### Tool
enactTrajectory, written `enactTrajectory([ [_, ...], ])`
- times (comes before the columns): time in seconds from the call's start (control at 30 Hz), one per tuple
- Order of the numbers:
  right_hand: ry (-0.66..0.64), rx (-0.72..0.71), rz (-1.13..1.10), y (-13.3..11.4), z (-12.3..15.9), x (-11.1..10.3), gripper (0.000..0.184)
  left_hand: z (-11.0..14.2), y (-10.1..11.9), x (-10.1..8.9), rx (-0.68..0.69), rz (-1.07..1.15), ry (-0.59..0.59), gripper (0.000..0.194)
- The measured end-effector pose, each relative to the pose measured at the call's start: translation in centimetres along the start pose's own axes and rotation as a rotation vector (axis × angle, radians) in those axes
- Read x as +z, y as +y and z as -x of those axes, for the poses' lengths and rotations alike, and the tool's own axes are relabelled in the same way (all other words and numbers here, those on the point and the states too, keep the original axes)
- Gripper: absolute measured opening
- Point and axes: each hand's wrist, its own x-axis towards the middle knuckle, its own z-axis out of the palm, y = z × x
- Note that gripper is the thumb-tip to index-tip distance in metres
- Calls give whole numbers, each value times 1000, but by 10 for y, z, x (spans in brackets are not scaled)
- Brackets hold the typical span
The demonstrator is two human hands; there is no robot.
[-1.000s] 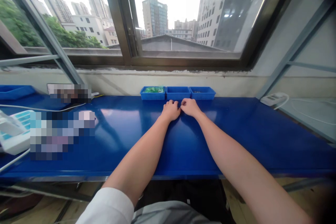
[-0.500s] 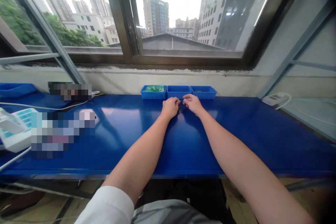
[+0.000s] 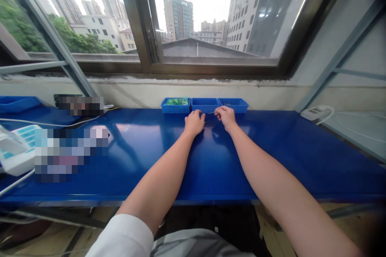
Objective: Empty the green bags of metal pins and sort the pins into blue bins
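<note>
Close together above the far half of the blue tabletop (image 3: 144, 160) are my two hands. My right hand (image 3: 226, 117) pinches a thin, shiny, rod-like piece (image 3: 211, 113), whose free end points left at my left hand (image 3: 194, 123). The fingers of my left hand are curled together; what they hold is too small and partly hidden to name. A short dark thin piece (image 3: 206, 122) shows just right of the left fingers. Behind the hands stand three blue bins in a row: one with green packets (image 3: 177, 101), a middle bin (image 3: 205, 102), and one with small metallic pieces (image 3: 238, 106).
A white and teal case (image 3: 21, 148) and a blurred-out patch lie at the left. Another blue tray (image 3: 18, 103) sits at the far left. A white power strip with a cable (image 3: 316, 113) is at the right edge. A window and wall rise behind.
My right hand has moved slightly right, away from my left hand. The thin shiny piece now shows more clearly in the wider gap between them. The left hand has barely moved.
</note>
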Motion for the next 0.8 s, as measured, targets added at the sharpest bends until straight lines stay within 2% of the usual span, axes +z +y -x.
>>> enactTrajectory([
  [0.17, 206, -46, -18, 3, -20, -13, 26, -1, -2, 1, -6, -12, -35, 30],
  [0.23, 272, -29, -72, 5, -27, -18, 41, -1, -2, 2, -11, -21, -48, 29],
  [0.33, 263, 32, -126, 9, -32, -27, 74, 0, -2, 2, -30, -43, -66, 29],
  [0.4, 263, 22, -91, 13, -32, -30, 87, 0, -1, 2, -40, -50, -74, 30],
  [0.47, 293, -29, 9, 17, -29, -30, 87, 0, -1, 1, -51, -47, -79, 31],
  [0.53, 281, -99, 165, 18, -24, -26, 75, 0, -1, 1, -56, -37, -81, 32],
  [0.57, 243, -139, 255, 18, -20, -22, 66, 0, -1, 2, -54, -33, -79, 32],
  [0.63, 67, -240, 446, 16, -12, -11, 46, -1, -2, 2, -40, -35, -78, 33],
  [0.73, -263, -433, 721, 12, 1, 7, 36, -2, -4, 4, 8, -77, -112, 32],
  [0.8, -400, -457, 865, 10, 7, 16, 31, -2, -5, 5, 39, -114, -140, 30],
])
